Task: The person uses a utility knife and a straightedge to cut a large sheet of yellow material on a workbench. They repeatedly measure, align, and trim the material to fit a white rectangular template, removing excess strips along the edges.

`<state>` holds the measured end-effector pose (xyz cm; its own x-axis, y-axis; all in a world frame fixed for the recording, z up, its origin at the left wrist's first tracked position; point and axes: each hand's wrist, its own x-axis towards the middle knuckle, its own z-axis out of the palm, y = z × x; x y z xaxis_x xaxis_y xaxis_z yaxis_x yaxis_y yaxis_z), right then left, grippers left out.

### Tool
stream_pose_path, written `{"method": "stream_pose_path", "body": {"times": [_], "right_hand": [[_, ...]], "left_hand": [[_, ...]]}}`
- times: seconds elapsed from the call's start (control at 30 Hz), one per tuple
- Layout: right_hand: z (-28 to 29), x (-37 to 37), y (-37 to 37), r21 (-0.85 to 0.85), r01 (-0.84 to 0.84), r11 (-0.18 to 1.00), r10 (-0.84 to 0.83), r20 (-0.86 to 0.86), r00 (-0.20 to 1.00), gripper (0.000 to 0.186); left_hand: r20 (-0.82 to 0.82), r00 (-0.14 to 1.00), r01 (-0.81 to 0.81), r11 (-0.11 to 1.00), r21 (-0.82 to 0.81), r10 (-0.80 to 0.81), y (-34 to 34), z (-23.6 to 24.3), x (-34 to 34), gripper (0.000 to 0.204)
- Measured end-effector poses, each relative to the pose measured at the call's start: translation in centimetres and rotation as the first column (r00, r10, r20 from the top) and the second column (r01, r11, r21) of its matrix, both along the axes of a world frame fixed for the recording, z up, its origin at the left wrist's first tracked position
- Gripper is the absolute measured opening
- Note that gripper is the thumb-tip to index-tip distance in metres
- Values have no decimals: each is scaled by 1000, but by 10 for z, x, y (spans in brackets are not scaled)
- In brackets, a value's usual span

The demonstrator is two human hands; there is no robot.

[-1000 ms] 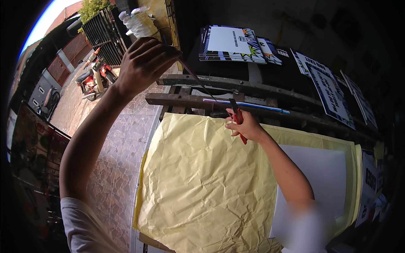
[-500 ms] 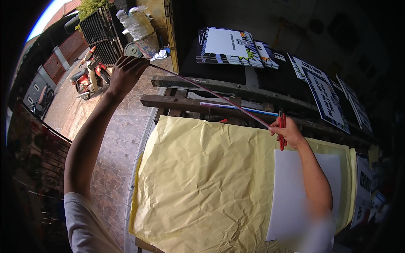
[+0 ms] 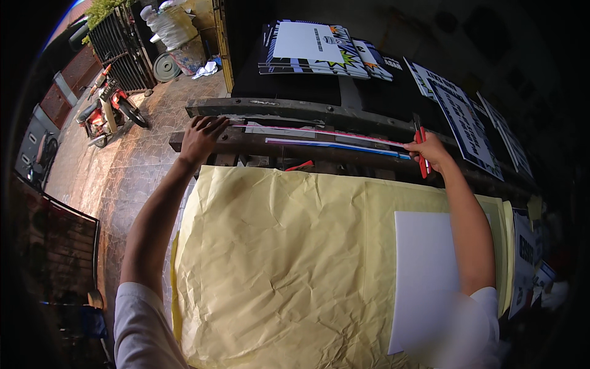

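A long thin pink-edged strip (image 3: 319, 132) stretches between my two hands over the dark beams beyond the yellow sheet. My left hand (image 3: 206, 136) is closed at its left end. At the right end, my right hand (image 3: 428, 150) pinches the strip and also grips a red utility knife (image 3: 422, 154), which stands upright with its tip pointing away. Just nearer than the pink strip, another strip in white and blue (image 3: 344, 147) lies along the beam. Wrinkled yellow paper (image 3: 276, 246) spreads below my arms. On its right side rests a white sheet (image 3: 421, 264), partly covered by my right forearm.
Two dark beams (image 3: 295, 107) run across beyond the paper. Printed boards (image 3: 307, 43) are stacked behind them, and more printed boards (image 3: 461, 117) lie at the right. Tiled floor (image 3: 147, 178) and a red motorcycle (image 3: 110, 107) are at the left.
Both hands have brought the strip down and away onto the beams. My left hand dropped from high up, so the strip now runs nearly level instead of steeply slanted. The view has shifted slightly.
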<state>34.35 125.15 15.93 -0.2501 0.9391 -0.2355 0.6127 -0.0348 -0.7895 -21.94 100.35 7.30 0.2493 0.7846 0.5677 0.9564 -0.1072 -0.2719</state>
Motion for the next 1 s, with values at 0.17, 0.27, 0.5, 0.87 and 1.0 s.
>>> {"method": "stream_pose_path", "body": {"times": [0.17, 0.27, 0.5, 0.87, 1.0], "right_hand": [[-39, 1, 17, -41, 132, 990, -134, -62, 989, 41], [-47, -10, 9, -62, 179, 982, -176, 58, 983, 39], [-71, -4, 22, 77, 246, 966, -252, 73, 965, 37], [3, 106, -155, -28, 278, 960, -279, -154, 948, 25], [35, 212, -308, -429, 355, 831, -539, -459, 706, 24]], "left_hand": [[31, 998, 47, 998, -43, -46, 2, -24, -10, 48], [-4, 999, 43, 994, -99, -43, -7, -20, -8, 47], [27, 1000, 16, 991, -133, -13, -19, -18, 0, 54], [420, 847, -380, 924, 50, 326, -195, 3, 16, 26], [565, 753, -416, 909, 8, 339, -300, 9, 71, 30]]}}
